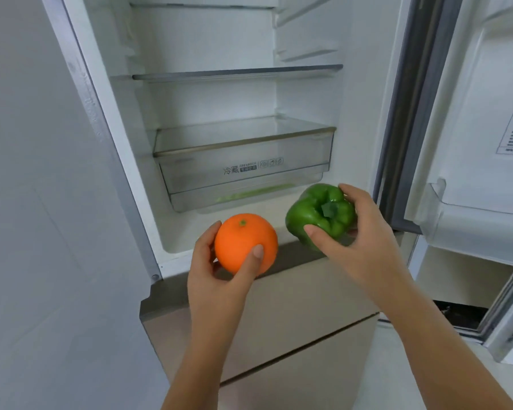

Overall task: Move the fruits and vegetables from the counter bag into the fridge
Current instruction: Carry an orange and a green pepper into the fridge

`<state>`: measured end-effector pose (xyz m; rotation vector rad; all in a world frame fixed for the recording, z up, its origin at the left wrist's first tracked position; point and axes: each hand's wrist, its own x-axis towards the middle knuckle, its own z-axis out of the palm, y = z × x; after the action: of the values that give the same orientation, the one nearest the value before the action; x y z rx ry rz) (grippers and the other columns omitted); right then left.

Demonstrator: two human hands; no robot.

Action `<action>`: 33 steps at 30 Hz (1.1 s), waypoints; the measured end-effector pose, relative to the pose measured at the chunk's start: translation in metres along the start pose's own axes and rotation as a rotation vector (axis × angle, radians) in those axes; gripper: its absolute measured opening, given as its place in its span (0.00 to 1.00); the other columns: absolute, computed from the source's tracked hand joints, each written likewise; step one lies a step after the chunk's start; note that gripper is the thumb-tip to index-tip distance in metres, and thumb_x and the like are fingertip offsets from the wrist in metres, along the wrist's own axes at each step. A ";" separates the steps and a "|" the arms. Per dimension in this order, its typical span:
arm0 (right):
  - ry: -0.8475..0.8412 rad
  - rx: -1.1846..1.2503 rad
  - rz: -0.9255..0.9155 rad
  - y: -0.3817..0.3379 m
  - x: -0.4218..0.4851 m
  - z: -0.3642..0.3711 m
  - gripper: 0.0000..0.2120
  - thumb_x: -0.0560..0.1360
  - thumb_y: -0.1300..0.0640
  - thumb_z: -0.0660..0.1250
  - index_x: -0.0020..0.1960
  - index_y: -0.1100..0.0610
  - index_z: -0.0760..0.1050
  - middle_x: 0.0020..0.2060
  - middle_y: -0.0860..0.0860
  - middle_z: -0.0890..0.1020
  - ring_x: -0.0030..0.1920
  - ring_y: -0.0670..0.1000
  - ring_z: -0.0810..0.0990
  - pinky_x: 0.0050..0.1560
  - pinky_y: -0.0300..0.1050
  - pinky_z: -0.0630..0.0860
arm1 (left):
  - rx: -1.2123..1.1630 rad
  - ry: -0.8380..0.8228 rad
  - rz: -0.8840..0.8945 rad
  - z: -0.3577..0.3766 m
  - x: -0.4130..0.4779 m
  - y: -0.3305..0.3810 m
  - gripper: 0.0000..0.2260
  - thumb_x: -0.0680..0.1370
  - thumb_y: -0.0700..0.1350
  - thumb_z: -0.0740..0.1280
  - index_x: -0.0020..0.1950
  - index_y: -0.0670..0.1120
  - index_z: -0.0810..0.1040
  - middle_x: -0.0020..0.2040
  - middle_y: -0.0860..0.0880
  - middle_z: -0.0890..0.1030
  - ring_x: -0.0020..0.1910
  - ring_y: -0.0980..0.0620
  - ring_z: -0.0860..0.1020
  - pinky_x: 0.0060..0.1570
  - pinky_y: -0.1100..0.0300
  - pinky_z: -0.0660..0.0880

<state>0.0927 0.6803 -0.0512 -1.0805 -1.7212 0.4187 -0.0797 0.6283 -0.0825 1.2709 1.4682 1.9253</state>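
Now the fridge (pixel 172 113) stands with its door (pixel 468 143) open. Low inside, the clear drawer (pixel 243 164) is closed, and something pale green shows dimly through its bottom; what it is I cannot tell. The glass shelf (pixel 237 74) above carries nothing visible. Just before the opening, the left hand (pixel 216 270) holds the orange (pixel 245 242), fingers and thumb curled around it. Beside it, the right hand (pixel 359 241) grips the green pepper (pixel 320 216), stem turned toward the camera.
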 end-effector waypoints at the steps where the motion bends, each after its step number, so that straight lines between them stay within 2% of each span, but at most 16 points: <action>1: 0.008 0.002 -0.015 0.002 0.019 0.004 0.35 0.67 0.48 0.72 0.69 0.50 0.60 0.55 0.42 0.68 0.51 0.41 0.70 0.48 0.27 0.66 | -0.008 -0.008 0.012 0.008 0.019 -0.003 0.28 0.60 0.58 0.72 0.59 0.60 0.71 0.57 0.60 0.74 0.50 0.64 0.75 0.39 0.72 0.73; 6: 0.006 -0.009 -0.080 0.004 0.098 0.019 0.33 0.67 0.48 0.71 0.67 0.50 0.61 0.56 0.42 0.69 0.53 0.42 0.71 0.53 0.37 0.70 | -0.025 0.005 0.024 0.031 0.097 -0.006 0.30 0.61 0.57 0.76 0.61 0.56 0.71 0.57 0.53 0.74 0.50 0.58 0.75 0.38 0.71 0.72; 8: 0.030 0.004 -0.124 0.002 0.127 0.024 0.31 0.67 0.47 0.71 0.66 0.49 0.62 0.54 0.41 0.70 0.51 0.42 0.72 0.51 0.35 0.71 | -0.045 0.017 0.046 0.038 0.128 -0.003 0.24 0.65 0.53 0.73 0.59 0.54 0.72 0.55 0.52 0.76 0.47 0.59 0.76 0.35 0.72 0.73; 10: 0.039 0.044 -0.153 -0.002 0.151 0.026 0.30 0.66 0.44 0.70 0.64 0.47 0.62 0.51 0.37 0.71 0.50 0.40 0.73 0.47 0.27 0.70 | -0.063 0.017 0.085 0.045 0.152 0.001 0.20 0.67 0.50 0.73 0.56 0.53 0.73 0.52 0.53 0.77 0.45 0.60 0.76 0.35 0.75 0.73; 13: 0.050 0.128 -0.208 -0.014 0.184 0.025 0.30 0.63 0.38 0.71 0.59 0.44 0.64 0.49 0.35 0.72 0.49 0.35 0.74 0.42 0.25 0.71 | -0.068 0.019 0.137 0.052 0.181 0.009 0.25 0.63 0.56 0.76 0.57 0.53 0.74 0.51 0.56 0.77 0.45 0.61 0.78 0.35 0.75 0.72; 16: 0.063 0.152 -0.306 -0.027 0.219 0.024 0.25 0.65 0.41 0.69 0.58 0.44 0.66 0.49 0.37 0.74 0.49 0.37 0.75 0.42 0.27 0.72 | -0.045 0.053 0.169 0.059 0.209 0.013 0.26 0.62 0.58 0.73 0.58 0.52 0.74 0.51 0.54 0.78 0.45 0.60 0.78 0.35 0.76 0.71; 22: 0.063 0.188 -0.447 -0.050 0.286 0.027 0.24 0.65 0.42 0.69 0.57 0.44 0.66 0.47 0.36 0.73 0.45 0.35 0.74 0.39 0.26 0.70 | 0.055 0.078 0.226 0.065 0.257 0.011 0.29 0.61 0.58 0.75 0.58 0.49 0.75 0.51 0.52 0.79 0.46 0.60 0.77 0.37 0.76 0.72; 28: -0.046 0.216 -0.457 -0.063 0.351 0.048 0.23 0.67 0.46 0.71 0.59 0.46 0.68 0.45 0.37 0.72 0.43 0.37 0.73 0.37 0.22 0.68 | 0.210 0.086 0.205 0.056 0.300 0.005 0.29 0.59 0.59 0.75 0.55 0.51 0.73 0.50 0.50 0.79 0.46 0.57 0.77 0.37 0.74 0.72; 31: -0.163 0.221 -0.414 -0.067 0.382 0.067 0.24 0.68 0.45 0.71 0.60 0.46 0.68 0.48 0.41 0.73 0.45 0.38 0.73 0.38 0.29 0.69 | 0.345 0.055 0.150 0.053 0.318 -0.002 0.25 0.63 0.55 0.76 0.56 0.50 0.74 0.51 0.48 0.79 0.47 0.53 0.77 0.42 0.64 0.71; 33: -0.250 0.207 -0.387 -0.071 0.400 0.080 0.23 0.68 0.44 0.70 0.60 0.47 0.68 0.50 0.44 0.73 0.47 0.41 0.74 0.39 0.33 0.69 | 0.382 0.054 0.118 0.051 0.328 -0.008 0.23 0.66 0.52 0.75 0.57 0.48 0.75 0.52 0.48 0.79 0.47 0.53 0.77 0.44 0.62 0.71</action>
<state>-0.0431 0.9855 0.1929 -0.5456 -2.0047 0.4860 -0.2036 0.9069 0.0480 1.5054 1.8943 1.8194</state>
